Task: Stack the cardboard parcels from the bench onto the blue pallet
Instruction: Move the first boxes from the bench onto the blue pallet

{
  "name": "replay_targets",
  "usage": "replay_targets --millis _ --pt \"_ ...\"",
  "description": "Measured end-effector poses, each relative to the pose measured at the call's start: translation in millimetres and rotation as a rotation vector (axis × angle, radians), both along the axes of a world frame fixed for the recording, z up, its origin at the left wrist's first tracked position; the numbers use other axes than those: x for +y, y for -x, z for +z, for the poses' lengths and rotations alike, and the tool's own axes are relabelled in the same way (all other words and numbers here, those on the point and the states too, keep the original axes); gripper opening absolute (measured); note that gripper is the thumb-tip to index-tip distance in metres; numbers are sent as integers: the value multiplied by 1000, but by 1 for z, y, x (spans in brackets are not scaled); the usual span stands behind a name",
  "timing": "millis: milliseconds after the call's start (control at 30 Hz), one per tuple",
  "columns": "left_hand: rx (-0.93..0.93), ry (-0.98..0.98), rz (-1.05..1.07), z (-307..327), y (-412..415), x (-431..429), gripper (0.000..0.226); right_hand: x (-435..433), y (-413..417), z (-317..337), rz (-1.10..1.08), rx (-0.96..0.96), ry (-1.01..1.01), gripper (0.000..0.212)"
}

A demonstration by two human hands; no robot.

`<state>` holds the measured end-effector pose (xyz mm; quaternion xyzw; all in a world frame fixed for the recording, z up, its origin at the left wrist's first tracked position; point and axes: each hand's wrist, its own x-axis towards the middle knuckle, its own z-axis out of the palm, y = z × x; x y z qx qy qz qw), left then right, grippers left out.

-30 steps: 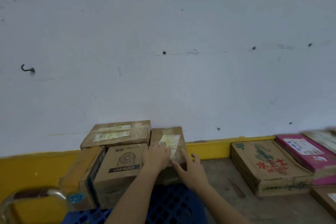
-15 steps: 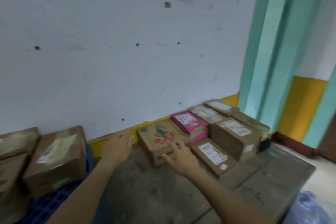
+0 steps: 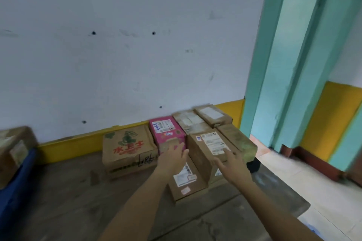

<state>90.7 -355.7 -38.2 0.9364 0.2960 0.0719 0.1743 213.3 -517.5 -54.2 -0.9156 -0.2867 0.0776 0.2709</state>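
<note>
Several parcels stand on the grey bench (image 3: 78, 191) against the wall: a brown carton with red and green print (image 3: 127, 146), a pink box (image 3: 166, 129), a tall brown parcel with a white label (image 3: 209, 146), and a flat parcel (image 3: 186, 180) in front. My left hand (image 3: 173, 157) reaches with straight fingers over the flat parcel, beside the tall parcel's left face. My right hand (image 3: 232, 164) hovers open at the tall parcel's near right corner. Neither hand holds anything. The blue pallet (image 3: 17, 186) lies at the far left with a stacked parcel (image 3: 13, 150) on it.
More brown parcels (image 3: 213, 115) sit behind, near the yellow wall stripe. A teal door frame (image 3: 274, 64) rises on the right, with pale floor (image 3: 293, 191) past the bench's right end. A dark object (image 3: 253, 164) sits behind the parcels at the bench edge.
The view has swung right from the pallet to the bench parcels. Both hands left the parcel on the pallet and moved right to the tall labelled parcel.
</note>
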Motion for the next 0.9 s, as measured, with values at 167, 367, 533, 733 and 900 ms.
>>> replay_targets --millis 167,367,533,733,900 --pt "109 48 54 -21 -52 3 53 -6 -31 -21 -88 23 -9 69" --pt "76 117 70 -33 -105 20 52 10 -41 -44 -173 202 -180 75" --pt "116 105 31 -40 -134 40 54 17 -40 -54 -218 271 -296 77" --pt "56 226 21 -51 -147 46 55 18 -40 -54 -228 304 -354 77" --pt "-98 380 74 -60 -140 38 54 19 -27 -52 -201 133 -326 78"
